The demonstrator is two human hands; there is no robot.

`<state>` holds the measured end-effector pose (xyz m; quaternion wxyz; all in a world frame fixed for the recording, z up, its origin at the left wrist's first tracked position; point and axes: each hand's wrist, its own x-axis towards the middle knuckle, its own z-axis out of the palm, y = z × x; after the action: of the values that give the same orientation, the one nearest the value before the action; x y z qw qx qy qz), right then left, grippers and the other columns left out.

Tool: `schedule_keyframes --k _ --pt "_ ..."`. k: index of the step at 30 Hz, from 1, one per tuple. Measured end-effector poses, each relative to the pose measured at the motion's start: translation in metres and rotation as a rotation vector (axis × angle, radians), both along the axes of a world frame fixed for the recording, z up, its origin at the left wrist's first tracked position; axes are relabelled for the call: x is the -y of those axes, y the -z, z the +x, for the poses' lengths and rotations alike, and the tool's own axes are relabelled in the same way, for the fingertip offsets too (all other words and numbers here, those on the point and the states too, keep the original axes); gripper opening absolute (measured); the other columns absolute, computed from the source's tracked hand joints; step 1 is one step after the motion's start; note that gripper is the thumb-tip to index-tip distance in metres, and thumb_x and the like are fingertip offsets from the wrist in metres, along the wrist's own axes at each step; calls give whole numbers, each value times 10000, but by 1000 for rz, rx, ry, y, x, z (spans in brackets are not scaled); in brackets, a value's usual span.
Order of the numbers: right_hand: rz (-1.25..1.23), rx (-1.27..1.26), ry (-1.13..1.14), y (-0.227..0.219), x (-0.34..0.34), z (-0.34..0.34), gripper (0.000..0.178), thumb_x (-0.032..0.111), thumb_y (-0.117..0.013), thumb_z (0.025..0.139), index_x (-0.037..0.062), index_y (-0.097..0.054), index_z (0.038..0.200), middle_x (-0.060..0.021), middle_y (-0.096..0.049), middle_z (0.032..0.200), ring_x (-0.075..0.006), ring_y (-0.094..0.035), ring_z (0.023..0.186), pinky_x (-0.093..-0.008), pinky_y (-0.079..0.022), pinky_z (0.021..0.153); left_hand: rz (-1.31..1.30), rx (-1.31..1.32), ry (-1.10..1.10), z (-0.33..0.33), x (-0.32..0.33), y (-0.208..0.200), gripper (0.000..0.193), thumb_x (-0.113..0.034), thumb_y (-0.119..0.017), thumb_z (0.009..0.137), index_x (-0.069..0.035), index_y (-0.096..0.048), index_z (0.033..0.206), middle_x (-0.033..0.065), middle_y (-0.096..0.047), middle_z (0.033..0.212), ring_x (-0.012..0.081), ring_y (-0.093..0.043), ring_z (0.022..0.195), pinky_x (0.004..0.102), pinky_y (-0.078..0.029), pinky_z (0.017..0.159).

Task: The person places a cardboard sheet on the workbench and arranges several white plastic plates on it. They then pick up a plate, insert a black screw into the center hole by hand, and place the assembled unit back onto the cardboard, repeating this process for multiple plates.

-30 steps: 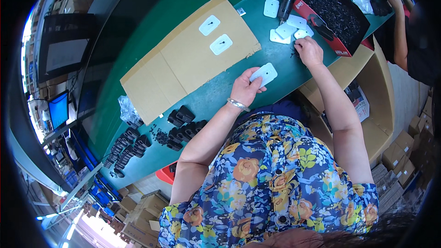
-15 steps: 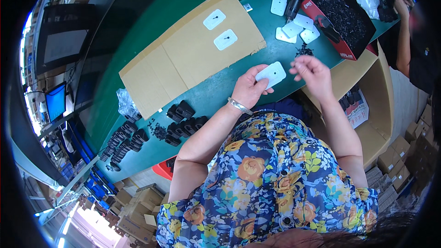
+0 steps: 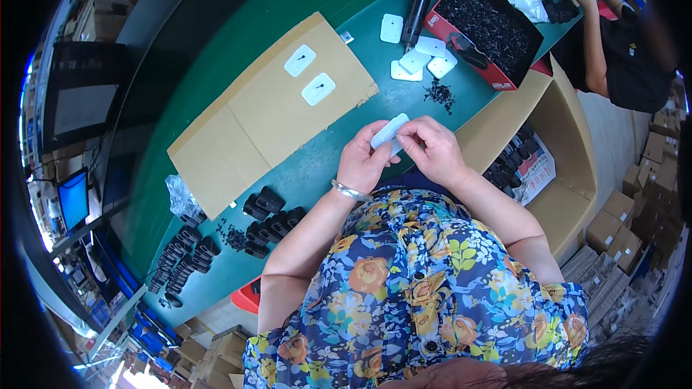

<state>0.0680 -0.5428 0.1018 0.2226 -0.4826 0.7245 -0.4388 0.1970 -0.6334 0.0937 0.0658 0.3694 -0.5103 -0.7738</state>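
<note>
In the head view, a white plate is held over the near side of the table in the left hand's grip; the right hand's grip is drawn narrow against it, and whether anything small is pinched cannot be told. Two plates, each topped by a dark piece, are laid on cardboard, seemingly finished. Five loose plates are left near scattered black parts, apparently unworked.

Green worktable, pale floor, cardboard boxes, bright light lower left, source unclear
</note>
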Motion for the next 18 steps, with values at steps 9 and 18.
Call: schedule_keyframes --k 9,18 --pt "-15 19 84 -15 -9 -4 61 54 -608 746 32 -588 800 -97 -599 748 -220 -583 629 -285 -456 541 -75 -43 -6 -2 -6 -14 327 -71 -495 825 -17 -455 1145 56 -587 895 101 -587 675 205 -468 590" --pt "-14 131 125 -11 -9 1 65 35 -607 759 14 -581 815 -54 -528 798 -121 -494 585 -233 -414 516 -37 -50 -12 -1 -7 -22 329 -46 -491 817 -8 -459 1142 56 -585 921 95 -585 687 207 -476 605"
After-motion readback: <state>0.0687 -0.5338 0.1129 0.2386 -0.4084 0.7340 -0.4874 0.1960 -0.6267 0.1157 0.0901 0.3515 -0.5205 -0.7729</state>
